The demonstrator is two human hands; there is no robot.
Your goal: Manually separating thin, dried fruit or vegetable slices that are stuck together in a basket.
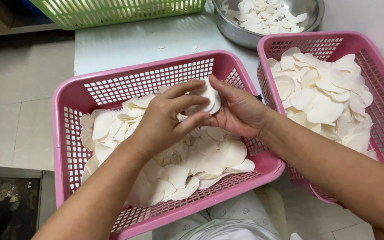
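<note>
Nearest to me is my lap in pale printed cloth (pixel 227 220), at 6 o'clock, just under the near rim of the pink basket (pixel 65 133). My two arms reach out over that rim. My left hand (pixel 163 122) and my right hand (pixel 238 111) meet above the middle of the basket. Both are curled around a small stack of thin white round slices (pixel 210 98). The fingers of my left hand press on the front of the stack, and my right hand cups it from behind. So both hands are grasping the stack, not loose.

I think I am at the step of lining the slices up into a neat pile. The next move would need a soft, even squeeze, so the thin slices do not snap or slip out sideways.

Under my hands lies a heap of loose slices (pixel 192 160) filling the basket. At 2 o'clock sits a second pink basket (pixel 381 66), also full of white slices, and its side is just beside the first. At 12 o'clock a metal bowl (pixel 236 29) holds more. A green basket (pixel 112 11) is at 11 o'clock.

The table (pixel 130 42) has open room at 11 o'clock. To the left, at 9 o'clock, the table edge drops to the tiled floor (pixel 18 98).
</note>
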